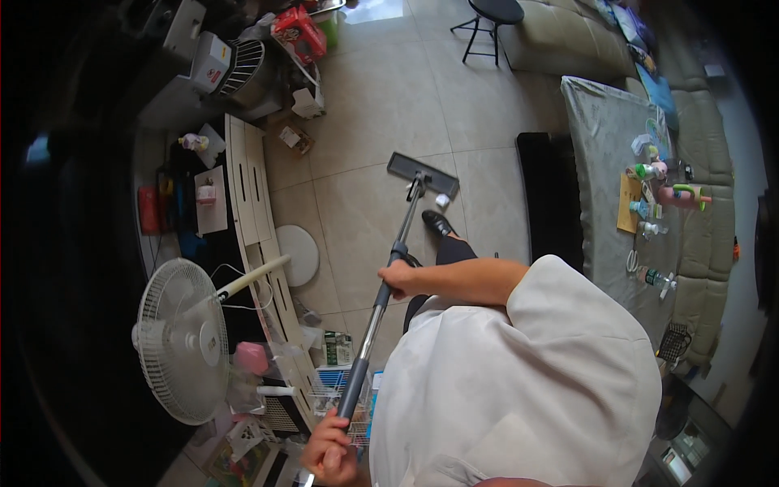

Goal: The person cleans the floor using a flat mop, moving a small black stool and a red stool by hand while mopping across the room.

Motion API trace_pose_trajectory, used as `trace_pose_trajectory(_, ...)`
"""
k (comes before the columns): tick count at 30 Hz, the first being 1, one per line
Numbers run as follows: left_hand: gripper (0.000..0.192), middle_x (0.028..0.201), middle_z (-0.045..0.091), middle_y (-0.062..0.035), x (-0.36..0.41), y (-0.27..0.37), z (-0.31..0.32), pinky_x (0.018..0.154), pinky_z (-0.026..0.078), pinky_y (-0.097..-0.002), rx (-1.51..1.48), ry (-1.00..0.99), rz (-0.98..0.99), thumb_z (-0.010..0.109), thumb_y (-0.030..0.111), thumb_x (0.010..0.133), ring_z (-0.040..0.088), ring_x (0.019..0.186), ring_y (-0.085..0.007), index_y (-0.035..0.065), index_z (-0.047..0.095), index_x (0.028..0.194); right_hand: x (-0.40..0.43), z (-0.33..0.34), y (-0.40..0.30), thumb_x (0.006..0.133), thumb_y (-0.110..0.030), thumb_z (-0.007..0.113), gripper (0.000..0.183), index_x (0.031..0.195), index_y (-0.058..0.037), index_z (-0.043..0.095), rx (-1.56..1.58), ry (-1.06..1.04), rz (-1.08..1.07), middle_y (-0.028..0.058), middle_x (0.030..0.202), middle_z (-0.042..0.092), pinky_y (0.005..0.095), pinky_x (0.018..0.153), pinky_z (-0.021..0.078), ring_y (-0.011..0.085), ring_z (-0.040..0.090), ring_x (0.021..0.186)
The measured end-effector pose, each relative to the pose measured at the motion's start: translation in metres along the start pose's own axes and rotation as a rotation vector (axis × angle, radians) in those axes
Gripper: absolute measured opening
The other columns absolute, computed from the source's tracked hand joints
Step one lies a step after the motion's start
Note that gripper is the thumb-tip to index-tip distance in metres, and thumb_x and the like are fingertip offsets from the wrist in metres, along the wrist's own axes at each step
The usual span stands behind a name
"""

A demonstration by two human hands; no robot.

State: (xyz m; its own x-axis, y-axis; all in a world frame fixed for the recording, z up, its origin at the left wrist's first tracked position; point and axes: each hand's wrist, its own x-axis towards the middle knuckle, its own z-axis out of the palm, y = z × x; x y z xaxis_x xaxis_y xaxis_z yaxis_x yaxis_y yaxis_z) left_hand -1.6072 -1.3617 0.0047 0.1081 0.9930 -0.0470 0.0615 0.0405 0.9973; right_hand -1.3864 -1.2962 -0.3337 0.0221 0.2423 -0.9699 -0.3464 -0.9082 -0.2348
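Note:
A flat mop's telescopic handle (372, 332) slants across the view from lower left to upper middle. My left hand (331, 449) is closed around the grey grip at its upper end. Farther down, my right hand (398, 279) is wrapped around the grey section of the pole, with the forearm reaching across from the right. The grey rectangular mop head (423, 175) lies on the tiled floor (377, 115). Beside it sits a small white object (442, 199), too small to identify. My black shoe (438, 223) is just behind the mop head.
At left, a white standing fan (185, 341) rises before a white-fronted cabinet (249, 182), its round base (296, 255) on the floor. A covered table (608, 134) with bottles stands right, by a beige sofa (703, 243). A black stool (496, 12) and small carton (296, 138) are ahead.

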Motion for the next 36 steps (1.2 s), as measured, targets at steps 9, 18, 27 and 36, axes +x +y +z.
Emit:
trace_pose_trajectory(9,0.016,0.056,0.046,-0.0149,-0.027,0.028,-0.069,0.068,0.050,-0.0512,-0.002,0.003,0.133,0.048,0.004,0.074,0.049,0.056,-0.0270,0.0022,0.044,0.059,-0.040,0.058,0.039,0.084,-0.022,0.062,0.026,0.094,0.0006,0.055,0.062,-0.179,0.069,0.0162,0.080,0.063,0.0446,0.057,0.0590,0.0294,0.066,0.065)
trace_pose_trajectory(18,0.011,0.061,0.058,-0.0147,-0.045,-0.023,-0.056,0.091,0.046,-0.0544,-0.156,-0.027,0.194,0.051,0.010,0.070,0.062,0.070,-0.0325,0.0049,0.049,0.061,-0.031,0.029,-0.007,0.082,-0.026,0.069,0.035,0.094,0.0031,0.054,-0.082,-0.091,-0.094,0.0164,0.079,0.062,0.0438,0.049,0.0578,0.0311,0.066,0.061)
trace_pose_trajectory(27,0.007,0.067,0.053,-0.0133,-0.040,-0.113,0.044,0.100,0.040,-0.0555,-0.221,0.220,0.203,0.048,0.008,0.069,0.056,0.077,-0.0308,0.0051,0.045,0.063,0.052,0.006,-0.090,0.082,-0.023,0.068,0.026,0.083,-0.0016,0.053,-0.311,0.045,-0.224,0.0102,0.073,0.057,0.0358,0.048,0.0492,0.0225,0.060,0.059)
trace_pose_trajectory(36,0.009,0.063,0.053,-0.0150,-0.131,-0.086,0.032,0.093,0.043,-0.0584,-0.179,0.495,0.154,0.049,0.008,0.068,0.057,0.070,-0.0322,0.0010,0.047,0.063,0.043,0.040,-0.003,0.081,-0.024,0.067,0.026,0.084,-0.0015,0.055,-0.546,-0.119,-0.106,0.0092,0.073,0.057,0.0372,0.049,0.0514,0.0225,0.060,0.058)
